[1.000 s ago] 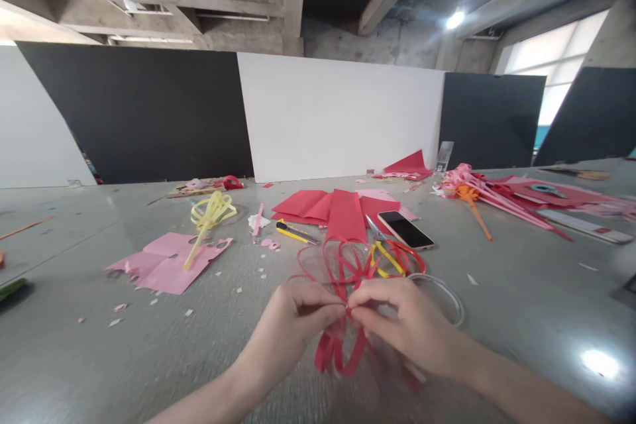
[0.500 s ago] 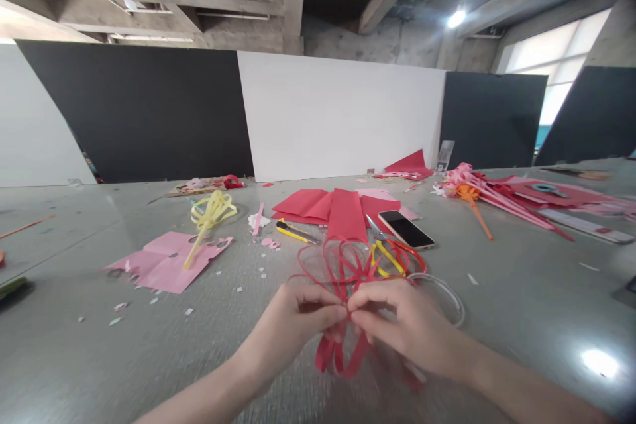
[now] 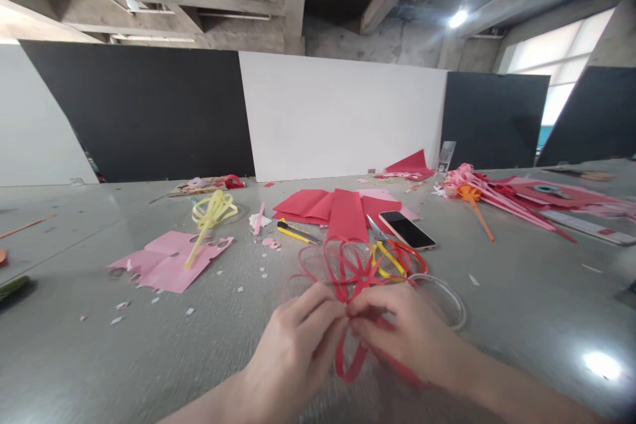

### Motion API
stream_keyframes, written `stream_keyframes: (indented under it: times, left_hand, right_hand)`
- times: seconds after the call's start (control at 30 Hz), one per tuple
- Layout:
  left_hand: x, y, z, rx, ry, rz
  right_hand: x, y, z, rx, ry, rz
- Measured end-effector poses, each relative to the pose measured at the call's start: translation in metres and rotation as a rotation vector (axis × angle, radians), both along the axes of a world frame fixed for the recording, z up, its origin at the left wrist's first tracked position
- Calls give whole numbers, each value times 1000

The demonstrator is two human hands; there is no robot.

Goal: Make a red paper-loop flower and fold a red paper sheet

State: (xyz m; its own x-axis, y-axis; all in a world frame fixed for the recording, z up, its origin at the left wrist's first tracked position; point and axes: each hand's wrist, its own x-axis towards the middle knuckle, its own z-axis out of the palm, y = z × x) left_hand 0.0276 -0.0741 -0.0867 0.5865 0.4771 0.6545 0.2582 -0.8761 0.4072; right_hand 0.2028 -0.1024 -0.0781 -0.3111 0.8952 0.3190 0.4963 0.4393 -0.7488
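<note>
- Pinching the narrow middle of a red flower of looped paper strips (image 3: pixel 358 281), the thumb and index finger of the right hand (image 3: pixel 412 331) meet the bunched, closed fingertips of the left hand (image 3: pixel 298 338); blur hides exactly which strip each one grips.
- The flower lies between and beneath the fingers: thin loops fan out just beyond the tips, and a broader red loop hangs below them on the near side.
- Beyond the right fingers, close to the loops, are scissors with yellow and red handles (image 3: pixel 391 255); a pale, thin ring (image 3: pixel 462 308) lies just right of that hand.
- Farther ahead of the fingers is a red paper sheet (image 3: pixel 346 212).
- Compared with half a second ago, the left hand has turned, showing more of its back and covering a lower left loop that was visible then; the right hand is nearly where it was.
</note>
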Motion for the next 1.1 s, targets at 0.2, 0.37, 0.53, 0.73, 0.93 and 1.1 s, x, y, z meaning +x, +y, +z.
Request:
stream_keyframes:
  times: [0.2,0.37,0.53,0.73,0.93,1.1]
  left_hand:
    - [4,2,5,-441,-8,44]
    - [8,12,8,-878,-171,50]
    - [7,13,6,-780,-182,106]
    - [7,9,2,-591,-105,153]
    - [1,5,-13,56,-76,38]
    - [2,2,-15,50,-107,85]
  right_hand:
    - [-1,2,1,26,-16,4]
    - [0,6,0,-86,115,-56]
    - [-1,9,-5,-159,188,-110]
    - [-3,9,-10,-147,189,-74]
    - [-5,8,-11,-118,187,-67]
    - [-6,7,-11,-28,138,-78]
